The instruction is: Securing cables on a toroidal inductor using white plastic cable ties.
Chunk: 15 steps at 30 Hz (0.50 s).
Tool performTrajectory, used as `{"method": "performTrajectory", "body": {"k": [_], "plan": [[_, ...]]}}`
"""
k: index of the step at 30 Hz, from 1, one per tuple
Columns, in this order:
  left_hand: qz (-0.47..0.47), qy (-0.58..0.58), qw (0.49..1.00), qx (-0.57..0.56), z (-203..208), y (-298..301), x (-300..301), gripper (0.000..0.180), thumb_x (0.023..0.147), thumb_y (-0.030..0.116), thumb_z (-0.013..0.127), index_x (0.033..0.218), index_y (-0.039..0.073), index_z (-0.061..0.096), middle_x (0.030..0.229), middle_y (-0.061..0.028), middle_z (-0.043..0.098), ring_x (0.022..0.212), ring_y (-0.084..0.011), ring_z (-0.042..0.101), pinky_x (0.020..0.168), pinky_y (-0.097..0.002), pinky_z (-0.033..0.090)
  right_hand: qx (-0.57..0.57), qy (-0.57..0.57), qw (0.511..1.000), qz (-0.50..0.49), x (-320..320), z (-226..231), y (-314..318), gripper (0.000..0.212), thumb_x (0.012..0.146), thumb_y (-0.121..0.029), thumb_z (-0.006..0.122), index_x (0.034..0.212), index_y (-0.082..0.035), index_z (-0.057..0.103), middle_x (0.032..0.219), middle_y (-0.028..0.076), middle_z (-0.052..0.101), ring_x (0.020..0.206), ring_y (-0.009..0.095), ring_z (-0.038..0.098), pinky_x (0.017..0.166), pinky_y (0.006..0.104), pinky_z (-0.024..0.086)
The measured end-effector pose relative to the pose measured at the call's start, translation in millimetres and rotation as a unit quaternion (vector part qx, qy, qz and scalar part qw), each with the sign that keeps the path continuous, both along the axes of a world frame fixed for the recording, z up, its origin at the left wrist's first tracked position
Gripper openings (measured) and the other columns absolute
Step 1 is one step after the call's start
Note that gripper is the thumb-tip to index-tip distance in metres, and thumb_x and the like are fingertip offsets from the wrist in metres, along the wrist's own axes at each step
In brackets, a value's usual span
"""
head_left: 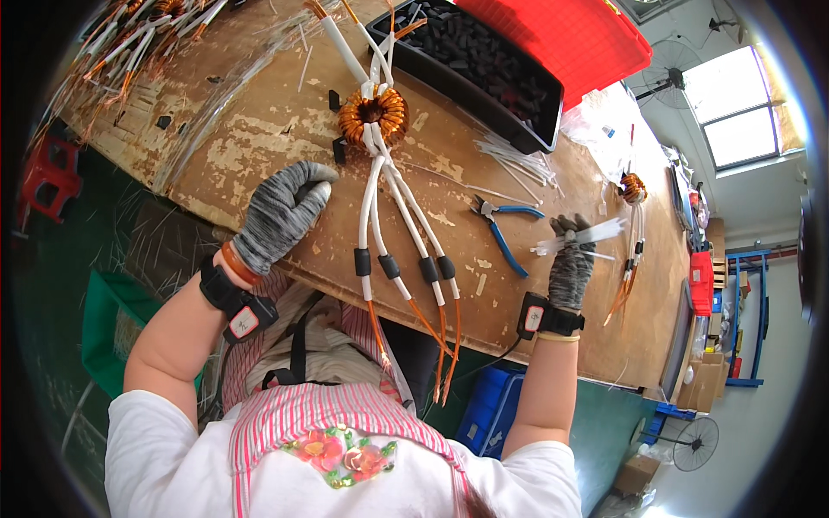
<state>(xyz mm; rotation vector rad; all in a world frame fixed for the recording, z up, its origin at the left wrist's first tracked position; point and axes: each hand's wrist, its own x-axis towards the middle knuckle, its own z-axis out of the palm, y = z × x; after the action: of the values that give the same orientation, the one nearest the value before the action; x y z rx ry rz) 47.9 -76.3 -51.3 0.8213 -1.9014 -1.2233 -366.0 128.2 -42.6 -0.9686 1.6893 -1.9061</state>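
Note:
My left hand (pixel 285 216), in a grey knit glove, is by the table's near edge, its fingers and thumb pressed together and nothing showing between them. To its right lies a ring-shaped copper coil (pixel 393 110). White-sleeved leads (pixel 370 203) run from the coil toward me, over the edge, each with a black tube (pixel 362 262) and bare copper at its end. My gloved right hand (pixel 570 268) is closed around a bundle of white cable ties (pixel 603 231). Blue-handled cutting pliers (pixel 501 233) lie open on the table between that hand and the leads.
A black bin (pixel 553 142) full of small black pieces stands at the back, next to a red crate (pixel 566 39). Loose cable ties (pixel 518 160) lie before it. Another coil (pixel 633 187) lies at the right, and more wired coils (pixel 142 43) are heaped far left on the table (pixel 311 250).

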Motion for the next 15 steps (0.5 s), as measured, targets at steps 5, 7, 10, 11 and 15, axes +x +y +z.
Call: {"method": "performTrajectory", "body": {"k": [5,7,10,11,15], "plan": [[-0.022,0.052,0.994,0.089,26,5,14,0.023,0.091,0.007,0.059,0.114,0.002,0.06,0.101,-0.0031,0.064,0.087,-0.0089,0.058,0.079,-0.0244,0.05,-0.106,-0.122,0.984,0.07,17,9,11,0.025,0.094,-0.007,0.053,0.119,-0.005,0.052,0.118,0.017,0.062,0.112,0.03,0.059,0.104,0.0462,0.042],[-0.041,0.023,0.997,0.065,47,14,21,0.022,0.091,0.008,0.06,0.112,0.003,0.061,0.098,-0.0033,0.064,0.086,-0.0089,0.059,0.079,-0.0246,0.05,-0.128,-0.158,0.972,0.118,52,44,20,0.025,0.093,-0.005,0.055,0.119,-0.005,0.055,0.12,0.018,0.061,0.115,0.03,0.057,0.108,0.0474,0.039],[-0.154,-0.05,0.977,0.137,83,26,21,0.022,0.089,0.012,0.064,0.109,0.002,0.063,0.096,-0.0034,0.065,0.089,-0.0107,0.06,0.083,-0.0262,0.048,-0.132,-0.199,0.966,0.102,106,72,27,0.025,0.093,-0.007,0.056,0.118,-0.006,0.058,0.121,0.017,0.061,0.116,0.03,0.056,0.107,0.0467,0.039],[-0.209,-0.071,0.959,0.177,91,31,20,0.024,0.089,0.015,0.065,0.11,0.002,0.063,0.095,-0.0037,0.066,0.089,-0.0117,0.061,0.084,-0.0269,0.049,-0.124,-0.22,0.962,0.104,133,77,24,0.024,0.093,-0.007,0.057,0.117,-0.006,0.058,0.12,0.016,0.061,0.116,0.029,0.056,0.107,0.0463,0.04],[-0.324,-0.164,0.92,0.147,92,69,4,0.034,0.088,0.03,0.067,0.107,0.001,0.065,0.089,-0.0096,0.068,0.085,-0.0191,0.066,0.074,-0.0317,0.05,-0.091,-0.349,0.907,0.22,219,72,-1,0.021,0.093,-0.012,0.059,0.113,-0.01,0.058,0.116,0.014,0.062,0.113,0.029,0.057,0.102,0.046,0.044]]}}
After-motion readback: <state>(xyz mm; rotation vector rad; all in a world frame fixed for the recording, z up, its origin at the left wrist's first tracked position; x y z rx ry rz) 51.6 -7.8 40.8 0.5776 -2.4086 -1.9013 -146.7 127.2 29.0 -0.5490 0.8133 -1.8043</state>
